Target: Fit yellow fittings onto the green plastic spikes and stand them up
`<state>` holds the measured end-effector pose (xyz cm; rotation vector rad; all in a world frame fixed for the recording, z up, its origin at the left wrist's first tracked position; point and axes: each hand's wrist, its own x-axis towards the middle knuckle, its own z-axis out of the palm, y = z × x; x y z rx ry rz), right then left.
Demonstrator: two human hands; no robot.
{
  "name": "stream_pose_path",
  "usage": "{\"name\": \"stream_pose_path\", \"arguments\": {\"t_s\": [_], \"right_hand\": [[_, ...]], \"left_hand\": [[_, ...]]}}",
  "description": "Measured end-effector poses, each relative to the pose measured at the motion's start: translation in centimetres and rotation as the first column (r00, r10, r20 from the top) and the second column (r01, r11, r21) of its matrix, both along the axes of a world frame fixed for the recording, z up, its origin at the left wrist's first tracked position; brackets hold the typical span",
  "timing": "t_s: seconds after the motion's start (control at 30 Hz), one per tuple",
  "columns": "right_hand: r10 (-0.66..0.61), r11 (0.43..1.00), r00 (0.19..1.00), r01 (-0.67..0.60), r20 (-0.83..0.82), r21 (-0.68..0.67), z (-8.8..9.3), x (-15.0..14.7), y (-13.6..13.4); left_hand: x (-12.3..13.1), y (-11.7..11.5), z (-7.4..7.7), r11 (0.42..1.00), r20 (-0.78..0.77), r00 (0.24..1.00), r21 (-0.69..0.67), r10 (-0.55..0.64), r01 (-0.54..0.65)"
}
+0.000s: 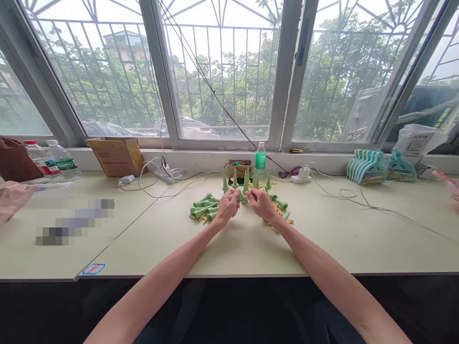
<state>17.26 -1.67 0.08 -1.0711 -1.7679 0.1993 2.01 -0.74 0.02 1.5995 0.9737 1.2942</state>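
My left hand [227,207] and my right hand [261,204] meet over the middle of the pale table [251,243], fingers pinched together around a small green cone piece [242,195] held between them. A heap of green cone pieces [203,209] lies flat just left of my left hand. Several more green cones [246,179] stand upright behind my hands. Other green pieces and small yellow parts [279,206] lie to the right of my right hand.
A power strip [168,175] and cables run along the back of the table. An open cardboard box [116,155] and water bottles [53,160] stand at the left, a green bottle [260,156] at the middle, teal hangers [369,167] at the right. Another person's hand [12,198] shows at the far left.
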Motion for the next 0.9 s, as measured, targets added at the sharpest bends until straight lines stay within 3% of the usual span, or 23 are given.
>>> {"name": "stream_pose_path", "arguments": {"t_s": [0.13, 0.37, 0.67, 0.9], "right_hand": [[0.017, 1.0, 1.0, -0.017, -0.007, 0.0, -0.16, 0.19, 0.11], [-0.003, 0.999, 0.999, 0.001, -0.038, -0.04, -0.22, 0.34, 0.15], [-0.025, 0.994, 0.999, 0.021, -0.036, -0.107, 0.01, 0.59, 0.13], [-0.044, 0.997, 0.994, 0.037, -0.096, -0.067, 0.01, 0.13, 0.07]], "left_hand": [[0.07, 0.09, -0.28, 0.993, 0.045, 0.993, -0.024, -0.113, 0.114], [-0.34, 0.19, -0.48, 0.983, -0.024, 0.985, 0.062, -0.169, 0.17], [-0.4, -0.1, -0.55, 0.961, -0.228, 0.973, 0.261, -0.034, 0.095], [0.21, -0.24, -0.01, 0.981, -0.099, 0.995, 0.196, 0.015, 0.005]]}}
